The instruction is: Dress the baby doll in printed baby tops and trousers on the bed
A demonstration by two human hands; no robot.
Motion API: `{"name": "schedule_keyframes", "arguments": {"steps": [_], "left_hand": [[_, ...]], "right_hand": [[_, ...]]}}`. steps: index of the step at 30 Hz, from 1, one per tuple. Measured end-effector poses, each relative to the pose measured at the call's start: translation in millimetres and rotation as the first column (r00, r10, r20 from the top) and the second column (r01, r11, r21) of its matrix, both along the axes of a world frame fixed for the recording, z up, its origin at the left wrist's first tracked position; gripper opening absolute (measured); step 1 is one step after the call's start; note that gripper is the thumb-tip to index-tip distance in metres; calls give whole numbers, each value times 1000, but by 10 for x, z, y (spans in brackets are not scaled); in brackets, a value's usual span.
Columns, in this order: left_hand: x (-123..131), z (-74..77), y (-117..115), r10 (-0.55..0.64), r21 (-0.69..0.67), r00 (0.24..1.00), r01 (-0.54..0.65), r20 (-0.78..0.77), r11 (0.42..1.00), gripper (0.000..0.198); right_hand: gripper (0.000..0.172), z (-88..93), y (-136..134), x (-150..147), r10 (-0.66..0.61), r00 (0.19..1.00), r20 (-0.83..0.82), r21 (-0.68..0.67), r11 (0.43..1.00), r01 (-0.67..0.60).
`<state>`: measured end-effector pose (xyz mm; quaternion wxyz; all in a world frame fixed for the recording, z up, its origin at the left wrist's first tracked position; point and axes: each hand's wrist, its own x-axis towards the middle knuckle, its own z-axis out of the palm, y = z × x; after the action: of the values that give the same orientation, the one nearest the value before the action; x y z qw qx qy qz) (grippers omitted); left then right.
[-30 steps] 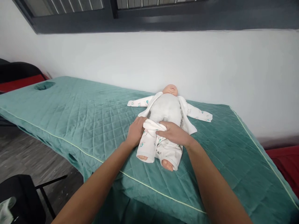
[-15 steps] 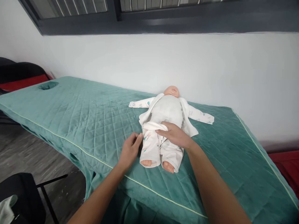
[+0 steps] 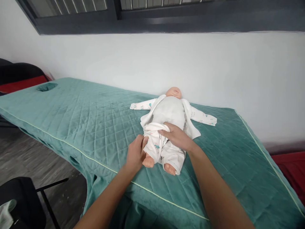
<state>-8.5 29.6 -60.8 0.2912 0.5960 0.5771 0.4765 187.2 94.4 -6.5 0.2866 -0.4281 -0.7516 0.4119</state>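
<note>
One cuff [image 3: 156,158] has ridden up; my left grip [image 3: 136,153] pinches the white trousers [image 3: 155,147] sideways, my right grip [image 3: 177,136] clasps their waistband [image 3: 153,127], on the doll [image 3: 169,109] lying on the green bed [image 3: 95,111].

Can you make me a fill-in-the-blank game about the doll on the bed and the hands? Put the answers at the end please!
1. The doll is lying on its ____, face up.
2. The quilted cover under the doll is the colour ____.
3. The right hand holds the trousers ____ up (higher or lower?) than the left hand does.
4. The front of the jacket is not closed; it is ____.

Missing words: back; green; higher; open.
</note>
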Motion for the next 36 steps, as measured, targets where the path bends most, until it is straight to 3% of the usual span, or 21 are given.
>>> {"name": "schedule_keyframes", "arguments": {"steps": [3, 6, 12, 17, 21, 25, 29, 31, 33, 36], "left_hand": [[-21, -28, 50, 18, 33, 998, -20, 57, 999, 32], [-73, -44, 172, 112, 77, 981, -125, 158, 989, 31], [-173, -71, 797, 169, 126, 977, -185, 129, 975, 26], [-218, -115, 1462, 62, 105, 997, -57, -47, 993, 30], [-233, -100, 1848, -128, -17, 972, 127, -198, 992, 32], [-252, -56, 1988, -308, -78, 931, 298, -197, 951, 34], [-263, -4, 1961, -451, -103, 889, 443, -83, 891, 29], [-268, -7, 1940, -359, -67, 933, 359, 21, 931, 26], [-292, -44, 1938, -162, 2, 973, 164, 164, 987, 24], [-384, -140, 1955, 94, 31, 926, -113, 366, 993, 28]], "right_hand": [[34, -21, 2, -12, -11, 999, 35, 27, 1000, 10], [33, -22, 3, -17, -17, 998, 66, 34, 999, 14], [33, -6, 6, -23, -56, 998, -26, 8, 998, 56], [27, 8, -1, -70, -86, 993, -84, -13, 996, 85], [30, 10, -17, -92, -83, 991, -109, -59, 995, 77], [34, 28, -30, -98, -95, 990, -103, -100, 991, 84], [30, 99, -66, -148, -106, 994, -21, -40, 994, 105], [24, 147, -86, -166, -139, 990, 26, 32, 990, 138], [18, 189, -82, -127, -205, 978, 34, 118, 973, 200], [14, 203, 7, 122, -402, 912, -83, 248, 878, 410]]}}
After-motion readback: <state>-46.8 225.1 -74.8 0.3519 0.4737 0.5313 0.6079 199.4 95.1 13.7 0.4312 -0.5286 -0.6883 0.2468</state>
